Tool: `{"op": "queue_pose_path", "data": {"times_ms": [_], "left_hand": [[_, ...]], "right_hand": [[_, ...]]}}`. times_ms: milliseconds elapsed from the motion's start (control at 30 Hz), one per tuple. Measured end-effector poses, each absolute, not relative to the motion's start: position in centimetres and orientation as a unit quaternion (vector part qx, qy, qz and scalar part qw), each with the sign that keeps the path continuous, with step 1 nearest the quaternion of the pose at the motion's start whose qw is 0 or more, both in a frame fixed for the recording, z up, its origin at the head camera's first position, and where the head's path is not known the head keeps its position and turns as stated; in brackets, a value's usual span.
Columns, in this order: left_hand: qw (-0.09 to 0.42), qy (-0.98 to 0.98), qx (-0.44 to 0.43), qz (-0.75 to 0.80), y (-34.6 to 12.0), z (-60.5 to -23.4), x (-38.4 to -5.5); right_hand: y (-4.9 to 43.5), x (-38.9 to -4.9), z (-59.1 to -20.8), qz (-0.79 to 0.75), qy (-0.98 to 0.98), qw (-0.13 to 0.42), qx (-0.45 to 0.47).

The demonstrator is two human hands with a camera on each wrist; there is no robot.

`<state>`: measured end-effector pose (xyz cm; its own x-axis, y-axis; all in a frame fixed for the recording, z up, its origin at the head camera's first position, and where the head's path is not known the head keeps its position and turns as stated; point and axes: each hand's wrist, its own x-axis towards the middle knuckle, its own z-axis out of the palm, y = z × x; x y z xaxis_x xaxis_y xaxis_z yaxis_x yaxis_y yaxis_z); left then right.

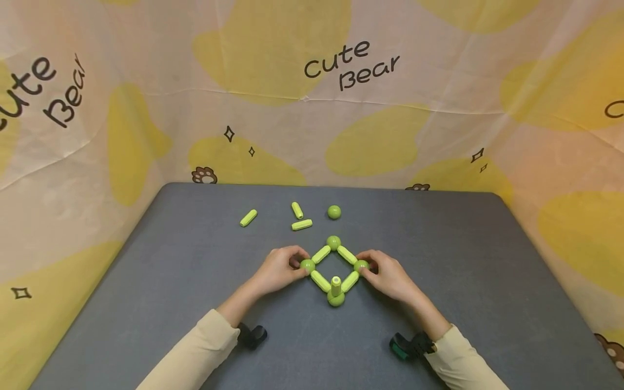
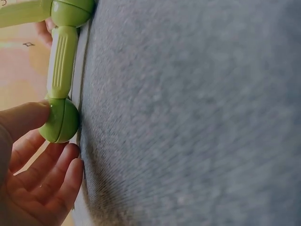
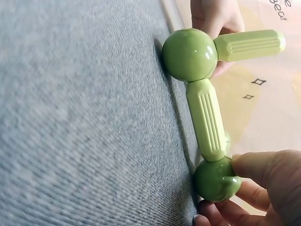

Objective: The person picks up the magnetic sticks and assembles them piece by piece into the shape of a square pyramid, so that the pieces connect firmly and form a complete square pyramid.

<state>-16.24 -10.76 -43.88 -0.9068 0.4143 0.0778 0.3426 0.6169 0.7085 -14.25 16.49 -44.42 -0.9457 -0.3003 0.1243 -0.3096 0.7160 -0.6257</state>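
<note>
A diamond-shaped frame of light green rods (image 1: 320, 281) and green balls lies on the table in the head view. My left hand (image 1: 280, 269) pinches its left corner ball (image 2: 59, 120) between thumb and fingers. At the opposite corner, my right hand (image 1: 388, 274) grips the right ball (image 3: 217, 179) the same way. One rod (image 3: 251, 45) stands upright from the near ball (image 1: 335, 298), its top end free. The far ball (image 1: 333, 242) joins the two back rods, untouched by either hand.
Behind the frame lie three loose rods, one (image 1: 248, 218) off to the left and two together (image 1: 301, 225). A single loose ball (image 1: 333, 212) sits right of them. Patterned cloth (image 1: 273, 65) hangs along the back and sides of the grey table (image 1: 146, 281).
</note>
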Motion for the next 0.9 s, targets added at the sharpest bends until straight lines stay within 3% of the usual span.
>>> {"op": "queue_pose_path", "data": {"times_ms": [567, 900], "left_hand": [[0.053, 0.896, 0.229, 0.378, -10.9, -43.5, -15.4], [0.033, 0.893, 0.205, 0.399, -11.7, -42.0, -18.2]], "right_hand": [[16.6, -14.7, -44.5, 0.331, -0.928, 0.014, 0.171], [16.5, -14.6, -44.4, 0.331, -0.928, 0.020, 0.169]]}}
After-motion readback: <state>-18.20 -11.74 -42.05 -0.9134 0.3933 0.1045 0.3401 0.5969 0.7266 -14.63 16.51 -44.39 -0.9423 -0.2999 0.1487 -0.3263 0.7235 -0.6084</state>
